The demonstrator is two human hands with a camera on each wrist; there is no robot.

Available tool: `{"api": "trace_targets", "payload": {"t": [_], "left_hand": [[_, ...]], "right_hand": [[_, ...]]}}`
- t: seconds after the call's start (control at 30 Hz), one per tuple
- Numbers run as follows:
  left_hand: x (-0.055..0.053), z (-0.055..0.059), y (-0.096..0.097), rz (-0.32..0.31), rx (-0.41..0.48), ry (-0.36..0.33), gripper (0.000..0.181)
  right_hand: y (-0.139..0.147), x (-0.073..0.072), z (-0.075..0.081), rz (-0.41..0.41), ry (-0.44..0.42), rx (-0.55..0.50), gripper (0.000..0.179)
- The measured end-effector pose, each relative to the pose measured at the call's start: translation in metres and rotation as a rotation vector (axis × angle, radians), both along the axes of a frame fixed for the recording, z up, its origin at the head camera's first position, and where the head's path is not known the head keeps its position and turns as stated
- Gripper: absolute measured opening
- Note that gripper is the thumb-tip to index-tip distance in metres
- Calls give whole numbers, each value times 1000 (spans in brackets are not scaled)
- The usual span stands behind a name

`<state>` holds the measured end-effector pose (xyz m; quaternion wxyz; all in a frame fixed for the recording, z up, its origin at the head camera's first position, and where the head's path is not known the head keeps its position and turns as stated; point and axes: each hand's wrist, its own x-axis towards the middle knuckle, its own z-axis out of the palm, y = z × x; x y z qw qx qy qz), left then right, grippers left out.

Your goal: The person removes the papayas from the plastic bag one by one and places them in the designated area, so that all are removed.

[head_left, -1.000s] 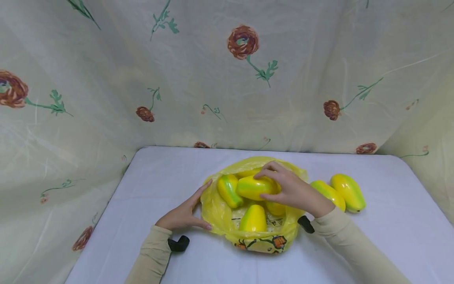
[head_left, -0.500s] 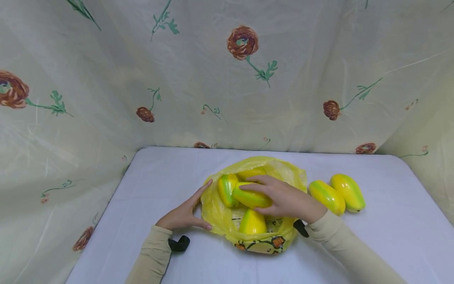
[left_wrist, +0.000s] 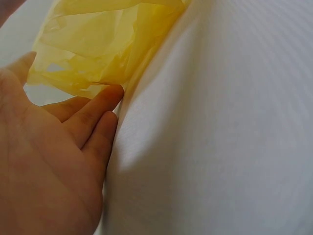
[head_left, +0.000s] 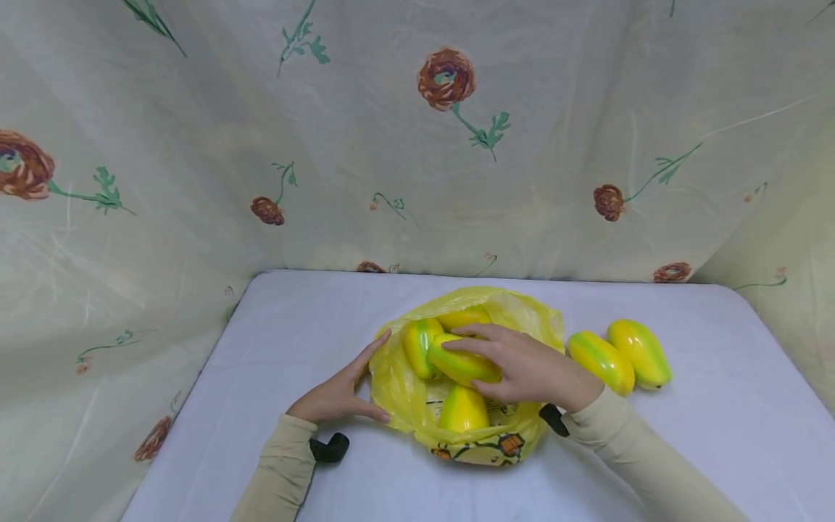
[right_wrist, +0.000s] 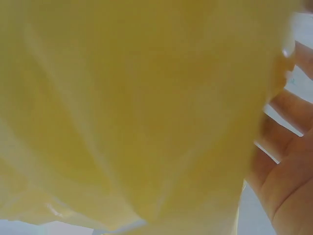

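A thin yellow plastic bag (head_left: 391, 384) sits on the table with its mouth spread wide and several glossy yellow-green mangoes inside. My right hand (head_left: 522, 366) reaches into it, fingers curled over one mango (head_left: 457, 361) that leans against another mango (head_left: 420, 348). Nearer the front of the bag lies a further mango (head_left: 464, 409); one more mango (head_left: 466, 317) shows at the back. With fingers spread, my left hand (head_left: 342, 391) rests against the bag's left side, its fingertips touching the plastic. The bag wall (right_wrist: 137, 112) hides the held mango in the right wrist view.
Two mangoes, a nearer mango (head_left: 601, 361) and a farther mango (head_left: 639, 353), lie side by side on the table right of the bag. White cloth (head_left: 313, 312) covers the table. Behind it hangs a flowered curtain (head_left: 535, 167).
My right hand has lowered the mango a little toward the front and left, down among the others in the bag. Over the last half second it barely moves. The left hand stays still.
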<state>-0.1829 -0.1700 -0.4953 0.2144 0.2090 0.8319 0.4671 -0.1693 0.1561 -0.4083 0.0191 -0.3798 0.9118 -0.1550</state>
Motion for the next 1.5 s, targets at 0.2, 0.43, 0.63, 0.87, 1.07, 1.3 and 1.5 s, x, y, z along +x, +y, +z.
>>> {"api": "trace_targets", "payload": {"t": [0.2,0.43,0.63,0.87,1.07,1.3,1.5], "left_hand": [[-1,-2,0,0,-3,15,124],[-1,-3,-1,-6,-4,19,123],[-1,-3,-1,-3,-10,21,123],[-1,-4,0,12,-19,19,123],[0,-4,0,8,-13,18,123],[0,-3,-1,7,-15,19,124],[0,-3,0,18,-13,6,124]], "right_hand": [[0,0,0,-14,11,-21,55],[2,1,-2,-35,9,-66,56],[6,2,-5,-66,-4,-114,60],[11,4,-8,-76,-23,-220,61],[16,6,-14,-91,-50,-299,61],[21,9,-18,-114,-83,-373,63],[26,12,-19,-144,-137,-428,64]]}}
